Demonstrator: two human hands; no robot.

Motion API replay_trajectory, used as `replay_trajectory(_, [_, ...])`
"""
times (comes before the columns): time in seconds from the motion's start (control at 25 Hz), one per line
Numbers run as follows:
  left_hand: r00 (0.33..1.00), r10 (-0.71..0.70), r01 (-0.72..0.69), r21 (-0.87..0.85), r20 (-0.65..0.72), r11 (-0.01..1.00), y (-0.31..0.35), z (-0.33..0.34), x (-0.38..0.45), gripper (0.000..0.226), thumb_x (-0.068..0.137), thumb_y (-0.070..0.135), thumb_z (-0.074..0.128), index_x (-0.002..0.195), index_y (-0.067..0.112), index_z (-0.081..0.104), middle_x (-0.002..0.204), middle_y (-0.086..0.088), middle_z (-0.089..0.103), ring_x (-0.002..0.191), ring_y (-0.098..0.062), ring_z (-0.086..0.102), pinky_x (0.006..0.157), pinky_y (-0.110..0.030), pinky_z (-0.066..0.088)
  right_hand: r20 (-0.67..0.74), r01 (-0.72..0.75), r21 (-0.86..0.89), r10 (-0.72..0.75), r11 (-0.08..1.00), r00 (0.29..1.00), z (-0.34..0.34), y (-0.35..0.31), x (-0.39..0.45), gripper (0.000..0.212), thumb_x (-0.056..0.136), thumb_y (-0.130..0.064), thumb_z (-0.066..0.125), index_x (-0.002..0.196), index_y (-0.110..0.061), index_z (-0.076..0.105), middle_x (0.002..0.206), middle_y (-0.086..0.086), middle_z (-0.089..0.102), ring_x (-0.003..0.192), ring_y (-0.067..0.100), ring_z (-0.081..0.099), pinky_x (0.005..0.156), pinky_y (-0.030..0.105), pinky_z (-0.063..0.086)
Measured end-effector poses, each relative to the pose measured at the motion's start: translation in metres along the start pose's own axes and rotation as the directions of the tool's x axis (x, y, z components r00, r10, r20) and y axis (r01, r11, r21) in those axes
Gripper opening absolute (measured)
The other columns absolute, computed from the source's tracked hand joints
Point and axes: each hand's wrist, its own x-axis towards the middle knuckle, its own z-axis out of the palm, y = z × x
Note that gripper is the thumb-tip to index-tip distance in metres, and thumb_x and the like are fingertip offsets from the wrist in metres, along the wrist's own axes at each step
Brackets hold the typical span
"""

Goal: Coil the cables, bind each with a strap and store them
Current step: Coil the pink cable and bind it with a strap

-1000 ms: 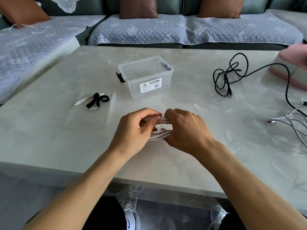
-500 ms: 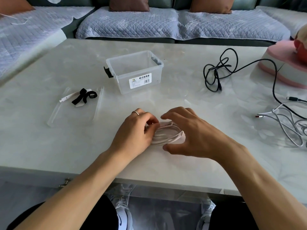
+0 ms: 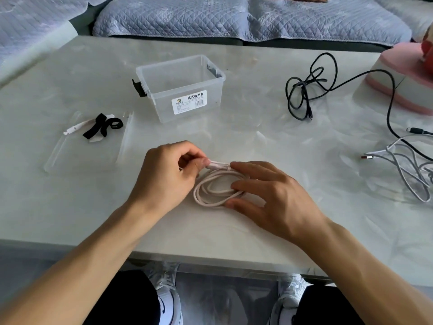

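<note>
A pale pink cable (image 3: 210,193) lies coiled in a few loops on the marble table, near the front edge. My left hand (image 3: 168,174) pinches the cable's plug end at the top of the coil. With its fingers spread and fairly straight, my right hand (image 3: 269,195) presses the coil's right side to the table. A clear storage box (image 3: 180,87) with a label stands open behind the coil. Black straps (image 3: 103,125) lie on the clear lid (image 3: 84,146) at the left. A black cable (image 3: 307,90) sprawls loose at the right, and a grey-white cable (image 3: 407,167) lies farther right.
A pink and white object (image 3: 403,76) stands at the table's right rear corner. A sofa with a quilted grey cover (image 3: 234,17) runs behind the table. My knees and white shoes show below the front edge.
The coil was bunched tight between both hands; now it lies flat and spread on the table. My right hand has opened and shifted right, while my left keeps hold of the plug end.
</note>
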Motion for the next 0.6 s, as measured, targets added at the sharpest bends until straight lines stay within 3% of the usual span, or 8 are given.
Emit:
replay_trajectory(0.2, [0.996, -0.089, 0.090, 0.034, -0.010, 0.995, -0.010, -0.013, 0.004, 0.016, 0.082, 0.017, 0.077, 0.074, 0.029, 0.072, 0.063, 0.011, 0.069, 0.060, -0.010, 0.064, 0.061, -0.024, 0.049, -0.003, -0.019, -0.015, 0.019, 1.000, 1.000, 0.002, -0.001, -0.002, 0.035, 0.092, -0.053, 0.056, 0.106, -0.025, 0.073, 0.134, -0.003, 0.061, 0.121, 0.020, 0.057, 0.089, 0.040, 0.053])
replay_trajectory(0.32, [0.996, 0.002, -0.011, 0.102, 0.090, 0.995, -0.008, -0.011, -0.002, 0.014, 0.082, 0.012, 0.076, 0.085, 0.025, 0.071, 0.075, 0.012, 0.069, 0.070, -0.006, 0.065, 0.067, -0.017, 0.050, -0.005, -0.033, 0.005, 0.033, 0.999, 0.999, 0.004, -0.001, -0.001, 0.038, 0.091, -0.052, 0.057, 0.110, -0.023, 0.072, 0.133, -0.001, 0.062, 0.120, 0.022, 0.058, 0.090, 0.041, 0.053])
replay_trajectory(0.44, [0.972, 0.154, -0.170, 0.079, 0.178, 0.982, -0.001, -0.006, -0.007, 0.019, 0.082, 0.015, 0.075, 0.099, 0.022, 0.070, 0.093, 0.010, 0.066, 0.084, -0.007, 0.064, 0.075, -0.019, 0.051, -0.015, -0.048, 0.018, 0.049, 0.999, 0.999, 0.004, -0.002, -0.001, 0.041, 0.089, -0.051, 0.059, 0.106, -0.016, 0.072, 0.131, 0.003, 0.063, 0.118, 0.023, 0.060, 0.089, 0.040, 0.054])
replay_trajectory(0.52, [0.931, 0.272, -0.296, 0.065, 0.241, 0.953, 0.001, 0.001, -0.009, 0.018, 0.082, 0.016, 0.068, 0.099, 0.020, 0.072, 0.103, 0.008, 0.064, 0.094, -0.007, 0.063, 0.083, -0.022, 0.051, -0.030, -0.074, 0.022, 0.074, 0.997, 0.997, 0.001, -0.002, -0.002, 0.040, 0.087, -0.050, 0.062, 0.098, -0.013, 0.071, 0.128, 0.007, 0.065, 0.109, 0.017, 0.064, 0.085, 0.032, 0.055])
replay_trajectory(0.6, [0.900, 0.330, -0.362, 0.067, 0.285, 0.930, -0.002, 0.008, -0.010, 0.017, 0.086, 0.017, 0.062, 0.098, 0.018, 0.074, 0.110, 0.005, 0.063, 0.099, -0.012, 0.064, 0.086, -0.031, 0.052, -0.024, -0.099, 0.031, 0.100, 0.995, 0.995, -0.003, -0.001, -0.004, 0.037, 0.084, -0.047, 0.067, 0.095, -0.012, 0.071, 0.124, 0.010, 0.066, 0.093, 0.010, 0.059, 0.076, 0.010, 0.044])
